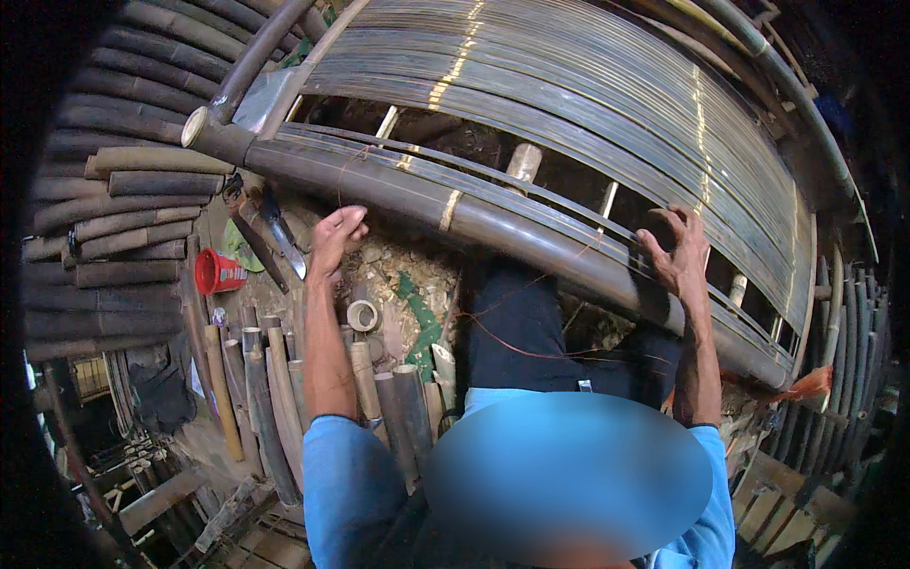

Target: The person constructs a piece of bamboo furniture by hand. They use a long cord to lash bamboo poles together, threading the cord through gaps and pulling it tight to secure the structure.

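Observation:
A bamboo bench frame with a slatted top (559, 90) lies across in front of me, edged by a thick dark bamboo pole (379, 185). Below the pole's left part, my left hand (338, 244) is closed in a pinch on a thin copper-coloured wire (339, 186), which runs up to the pole. My right hand (677, 254) is at the gap between the narrow front slats (531, 187) and the wider top, thumb and fingers curved and apart. I see nothing held in it. A loose length of similar wire (493, 332) trails over my dark trousers.
Stacked bamboo poles (133, 185) fill the left side. A blade (282, 235) lies near the bench's left end, beside a red bucket (220, 271). Cut bamboo pieces (275, 370) stand upright at my left. More poles (853, 360) lean at the right.

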The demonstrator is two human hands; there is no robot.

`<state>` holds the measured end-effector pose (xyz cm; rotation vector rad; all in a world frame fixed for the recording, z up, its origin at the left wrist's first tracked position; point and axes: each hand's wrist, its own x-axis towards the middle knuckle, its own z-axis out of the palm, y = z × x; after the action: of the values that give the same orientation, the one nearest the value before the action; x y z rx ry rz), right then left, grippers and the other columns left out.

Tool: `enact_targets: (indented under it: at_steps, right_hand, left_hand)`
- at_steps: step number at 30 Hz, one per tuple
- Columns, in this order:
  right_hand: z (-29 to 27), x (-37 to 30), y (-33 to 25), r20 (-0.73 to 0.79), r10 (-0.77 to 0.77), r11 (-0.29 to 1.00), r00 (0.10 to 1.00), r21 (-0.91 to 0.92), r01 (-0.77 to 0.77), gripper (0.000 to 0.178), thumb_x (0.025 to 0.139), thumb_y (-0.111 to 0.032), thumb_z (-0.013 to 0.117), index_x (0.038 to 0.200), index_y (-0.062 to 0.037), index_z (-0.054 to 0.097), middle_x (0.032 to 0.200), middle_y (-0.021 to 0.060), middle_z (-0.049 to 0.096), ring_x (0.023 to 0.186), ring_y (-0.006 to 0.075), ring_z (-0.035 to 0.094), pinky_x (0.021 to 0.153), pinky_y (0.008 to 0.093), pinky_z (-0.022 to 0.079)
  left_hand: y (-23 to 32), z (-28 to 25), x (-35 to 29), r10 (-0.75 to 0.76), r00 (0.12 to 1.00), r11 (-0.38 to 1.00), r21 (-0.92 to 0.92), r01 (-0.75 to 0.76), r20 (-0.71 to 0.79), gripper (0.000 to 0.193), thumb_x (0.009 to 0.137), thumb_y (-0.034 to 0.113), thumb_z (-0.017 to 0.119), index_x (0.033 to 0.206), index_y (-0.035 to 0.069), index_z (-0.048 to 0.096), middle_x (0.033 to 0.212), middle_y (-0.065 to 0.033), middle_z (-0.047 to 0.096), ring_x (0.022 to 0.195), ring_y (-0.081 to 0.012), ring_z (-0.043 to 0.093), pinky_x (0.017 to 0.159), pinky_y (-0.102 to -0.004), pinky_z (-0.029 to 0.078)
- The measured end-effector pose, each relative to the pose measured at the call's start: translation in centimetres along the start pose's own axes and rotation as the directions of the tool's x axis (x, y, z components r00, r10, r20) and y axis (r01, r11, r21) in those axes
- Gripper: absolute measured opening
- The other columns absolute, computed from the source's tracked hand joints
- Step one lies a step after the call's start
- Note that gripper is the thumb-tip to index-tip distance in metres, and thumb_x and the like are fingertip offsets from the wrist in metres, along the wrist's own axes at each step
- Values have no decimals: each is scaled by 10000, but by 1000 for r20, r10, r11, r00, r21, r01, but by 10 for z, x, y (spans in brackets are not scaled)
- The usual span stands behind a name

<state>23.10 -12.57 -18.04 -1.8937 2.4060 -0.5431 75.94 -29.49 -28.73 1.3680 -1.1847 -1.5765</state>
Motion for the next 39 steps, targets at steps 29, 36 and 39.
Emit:
enact_targets:
  at_steps: [29,36,39]
  right_hand:
    - [244,215,-308,576,-37,886,816,397,-239,371,826,-352,645,1098,-133,772,1047,259,721,1017,407,697,894,481,534]
    - [200,185,-301,331,-221,743,917,666,-61,339,876,-345,617,939,-46,765,912,208,738,899,344,714,826,431,544]
    - [173,179,-280,297,-306,288,905,935,-209,214,966,-190,572,941,-59,740,876,32,718,668,93,557,620,251,469]
  left_hand:
    - [126,62,158,226,971,227,965,-135,82,249,783,203,721,1017,163,796,958,-233,731,941,-382,718,830,-473,571]
    - [149,23,118,385,919,123,982,-146,88,391,803,244,744,1164,95,736,1019,-202,741,942,-353,712,816,-427,571]
    - [179,-12,100,54,989,686,715,-136,136,513,844,136,702,1345,87,601,1054,-202,735,795,-238,699,618,-314,543]
